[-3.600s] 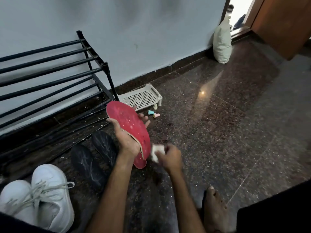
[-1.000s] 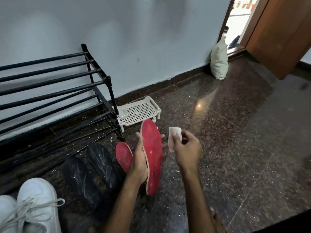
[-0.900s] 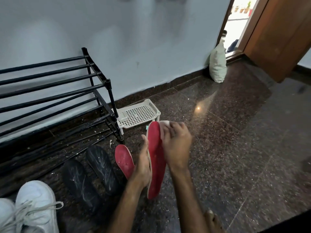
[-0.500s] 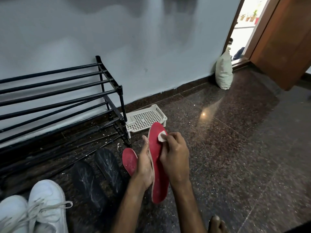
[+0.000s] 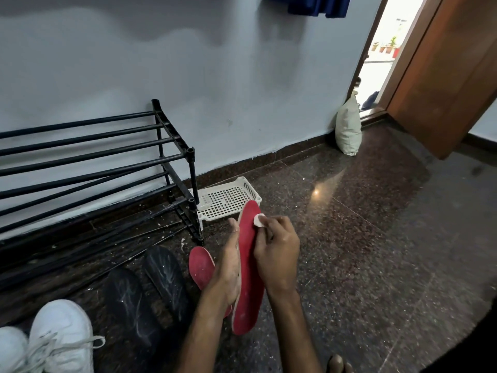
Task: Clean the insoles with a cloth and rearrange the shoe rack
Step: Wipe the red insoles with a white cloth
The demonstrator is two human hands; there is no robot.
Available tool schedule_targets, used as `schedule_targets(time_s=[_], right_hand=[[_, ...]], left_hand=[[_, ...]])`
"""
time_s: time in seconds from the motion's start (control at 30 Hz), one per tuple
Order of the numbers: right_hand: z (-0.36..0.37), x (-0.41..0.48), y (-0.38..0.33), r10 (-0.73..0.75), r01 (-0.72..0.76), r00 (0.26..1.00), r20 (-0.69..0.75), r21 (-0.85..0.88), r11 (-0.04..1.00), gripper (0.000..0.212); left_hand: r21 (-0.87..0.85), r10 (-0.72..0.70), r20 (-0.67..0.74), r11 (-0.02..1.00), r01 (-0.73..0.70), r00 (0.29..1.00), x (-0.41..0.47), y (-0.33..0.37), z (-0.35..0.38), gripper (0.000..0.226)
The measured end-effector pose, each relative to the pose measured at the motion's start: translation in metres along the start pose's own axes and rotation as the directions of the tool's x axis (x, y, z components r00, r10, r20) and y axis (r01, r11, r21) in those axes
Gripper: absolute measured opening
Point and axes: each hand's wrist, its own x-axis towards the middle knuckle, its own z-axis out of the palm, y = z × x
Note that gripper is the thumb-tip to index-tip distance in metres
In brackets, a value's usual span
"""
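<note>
- My left hand [image 5: 228,270] grips the red insole [image 5: 248,265] edge-on, just right of the shoe rack [image 5: 172,162].
- My right hand [image 5: 278,254] pinches the white cloth [image 5: 258,219] against its upper end.

Floor [image 5: 376,251] right of the tray [image 5: 228,200]: bare and passable through to the door [image 5: 443,76]. Left side obstructed: rack [image 5: 172,160], with the tray just beside its end. Black insoles [image 5: 129,300], a red insole [image 5: 200,267] and white shoes [image 5: 61,337] crowd the floor before the rack. Sack [image 5: 348,127] stands at the doorway.
</note>
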Motion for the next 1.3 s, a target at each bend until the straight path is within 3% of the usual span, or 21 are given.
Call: schedule_targets(time_s=[0.07,0.2,0.27,0.37,0.47,0.53,0.7,0.77,0.87,0.97,1.1,1.2,1.23,1.3], right_hand=[[-0.001,0.011,-0.009,0.007,-0.006,0.999,-0.032,0.024,1.000,0.020],[-0.006,0.015,-0.021,-0.188,0.161,0.965,0.183,0.154,0.975,0.021],[-0.010,0.007,-0.013,-0.235,0.197,0.941,0.242,0.172,0.965,0.021],[-0.012,-0.002,0.003,-0.176,0.163,0.964,0.198,0.079,0.983,0.021],[-0.010,0.009,0.001,-0.062,0.063,0.997,0.041,-0.041,0.997,0.019],[-0.008,0.021,-0.005,-0.068,0.068,0.997,0.024,-0.036,0.997,0.022],[-0.008,0.007,-0.012,-0.288,0.237,0.882,0.372,0.177,0.955,0.024],[-0.010,-0.002,-0.005,-0.242,0.191,0.892,0.383,0.166,0.967,0.019],[-0.009,0.000,-0.002,-0.077,0.080,0.980,0.182,-0.012,0.997,0.019],[-0.001,0.016,-0.016,-0.055,0.056,0.997,0.047,-0.025,0.998,0.021],[-0.003,0.018,-0.028,-0.210,0.173,0.929,0.303,0.145,0.974,0.022],[-0.019,0.015,-0.024,-0.148,0.073,0.844,0.516,0.164,0.984,0.013],[-0.025,0.016,-0.022,-0.097,0.019,0.858,0.504,0.158,0.987,0.011],[-0.039,0.022,-0.017,0.096,-0.176,0.936,0.338,0.216,0.961,0.013]], left_hand=[[0.014,-0.015,0.015,1.000,0.014,1.000,-0.003,-0.003,0.008,0.070],[-0.078,0.027,-0.006,0.997,-0.027,1.000,-0.004,0.001,0.006,0.055],[-0.111,0.008,-0.012,0.994,-0.009,1.000,-0.003,0.004,0.000,0.058],[-0.111,-0.053,0.056,0.992,0.059,0.997,-0.005,0.005,-0.006,0.075],[-0.085,-0.079,0.079,0.993,0.086,0.994,-0.009,0.000,-0.003,0.074],[-0.093,-0.082,0.054,0.992,0.087,0.995,-0.010,-0.004,0.000,0.073],[-0.250,0.019,-0.014,0.968,-0.021,1.000,-0.002,0.007,-0.011,0.070],[-0.243,0.018,0.004,0.970,-0.016,1.000,-0.001,0.011,-0.016,0.077],[-0.181,-0.025,0.008,0.983,0.026,1.000,-0.004,0.008,-0.016,0.080],[-0.167,-0.041,0.017,0.985,0.044,0.999,-0.006,0.002,-0.005,0.076],[-0.257,0.023,-0.012,0.966,-0.025,1.000,-0.002,0.009,-0.010,0.074],[-0.267,0.063,0.000,0.962,-0.061,0.998,-0.001,0.017,-0.018,0.081],[-0.262,0.063,0.021,0.963,-0.056,0.998,-0.001,0.018,-0.019,0.082],[-0.240,0.051,0.069,0.970,-0.033,0.996,-0.003,0.017,-0.018,0.085]])
